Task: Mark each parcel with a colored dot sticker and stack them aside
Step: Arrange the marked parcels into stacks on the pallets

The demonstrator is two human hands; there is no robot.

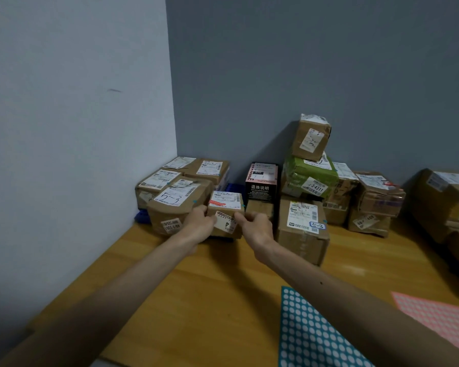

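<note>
Head view: a small cardboard parcel [225, 207] is grasped on both sides, the left hand [200, 223] and right hand [253, 227] each closed on it, just left of the black box [261, 187]; teal dot sheet [310, 332] lies on the counter [196, 300].

- Table [202, 300], near and middle: bare wood, open passage up to the parcels.
- Near right corner: teal sticker sheet [310, 337] and pink sticker sheet [440, 316], both flat (no barrier to a hand passing above).
- Far edge: parcels packed wall to wall; tallest is the green parcel [309, 178] stack.
- Far left corner: large brown parcel [175, 207] against the left wall.
- Right edge: big carton [445, 205].
</note>
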